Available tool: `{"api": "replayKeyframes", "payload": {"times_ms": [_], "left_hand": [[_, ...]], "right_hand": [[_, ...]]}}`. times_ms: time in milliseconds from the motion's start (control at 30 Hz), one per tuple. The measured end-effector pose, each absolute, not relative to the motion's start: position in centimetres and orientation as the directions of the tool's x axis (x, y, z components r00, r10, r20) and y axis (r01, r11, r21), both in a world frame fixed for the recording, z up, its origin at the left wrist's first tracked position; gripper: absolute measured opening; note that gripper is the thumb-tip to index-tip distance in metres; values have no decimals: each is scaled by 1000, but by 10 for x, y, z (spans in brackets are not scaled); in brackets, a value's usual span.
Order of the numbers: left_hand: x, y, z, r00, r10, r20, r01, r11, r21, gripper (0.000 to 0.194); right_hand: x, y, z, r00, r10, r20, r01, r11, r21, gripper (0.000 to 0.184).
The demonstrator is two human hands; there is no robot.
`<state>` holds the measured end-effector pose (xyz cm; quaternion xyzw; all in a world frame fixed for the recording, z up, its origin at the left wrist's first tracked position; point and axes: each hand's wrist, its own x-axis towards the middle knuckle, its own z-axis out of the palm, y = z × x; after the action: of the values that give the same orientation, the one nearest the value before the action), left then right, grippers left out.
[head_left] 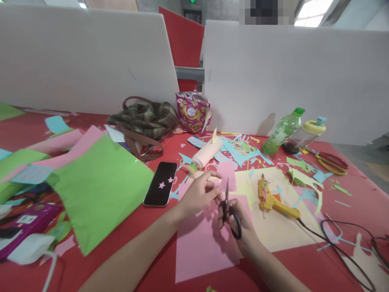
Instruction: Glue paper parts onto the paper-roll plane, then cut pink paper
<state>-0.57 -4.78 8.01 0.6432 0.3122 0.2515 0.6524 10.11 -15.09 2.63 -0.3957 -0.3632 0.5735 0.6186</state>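
My right hand [238, 217] grips a pair of small black-handled scissors [227, 192], its blades pointing up and away from me. Close by on the left, my left hand [199, 192] has its fingers bent together near the blades; what they pinch is too small to make out. Beneath both hands lies a pink paper sheet [202, 247], partly covered by them. A smaller pink paper piece [227, 175] is just beyond. Two little pink paper stars [162, 185] rest on a dark phone [156, 194] left of my left hand.
A yellow glue gun [273, 202] lies on cream paper to the right, its black cord [334, 243] trailing off. Behind are a paper-wrapped roll [208, 152], paper scraps, a green bottle [282, 129], a jar and red-handled scissors [332, 161]. Green paper [103, 190] covers the left; white panels stand behind.
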Motion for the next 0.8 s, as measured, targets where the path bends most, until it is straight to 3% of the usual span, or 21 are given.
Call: {"api": "replayKeyframes", "payload": {"times_ms": [400, 800], "left_hand": [[-19, -36, 91, 744, 657, -117, 163, -8, 987, 33], [-33, -26, 94, 809, 565, -162, 274, -118, 955, 32]], "right_hand": [[103, -149, 28, 1, 1000, -28, -448, -25, -894, 30], [99, -150, 35, -18, 991, -134, -435, -128, -891, 34]]}}
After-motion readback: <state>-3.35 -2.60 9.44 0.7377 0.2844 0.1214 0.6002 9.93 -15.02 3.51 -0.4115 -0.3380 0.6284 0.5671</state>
